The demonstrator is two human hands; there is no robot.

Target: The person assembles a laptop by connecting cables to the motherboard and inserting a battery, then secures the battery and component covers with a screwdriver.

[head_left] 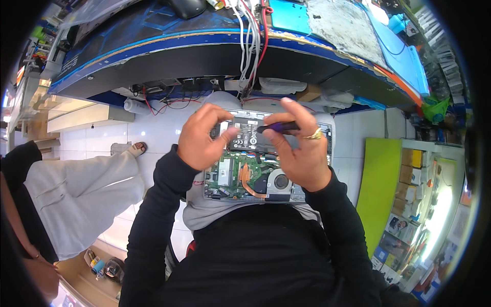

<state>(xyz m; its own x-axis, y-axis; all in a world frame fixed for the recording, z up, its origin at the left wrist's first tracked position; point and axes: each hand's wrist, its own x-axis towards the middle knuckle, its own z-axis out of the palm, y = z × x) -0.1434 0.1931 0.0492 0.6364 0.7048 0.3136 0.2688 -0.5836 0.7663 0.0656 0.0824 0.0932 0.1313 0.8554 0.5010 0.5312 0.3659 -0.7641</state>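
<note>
An opened laptop [230,190] lies on my lap with its inside facing up. It shows a black battery [244,139] at the far side, a green circuit board, a copper heat pipe [245,176] and a round fan [280,181]. My right hand [303,146] grips a screwdriver [284,127] with a dark, purplish handle, held over the battery's right part. The screwdriver's tip cannot be made out. Over the laptop's far left corner is my left hand [203,139], thumb and index finger apart, thumb above the battery's left side. Its other fingers are partly hidden.
Ahead stands a workbench [174,56] with a mouse [187,7], a grey mat [343,29] and hanging cables [250,41]. A person in pale trousers [84,189] is close on my left. To the right are a green panel [376,194] and a shelf of boxes [409,194].
</note>
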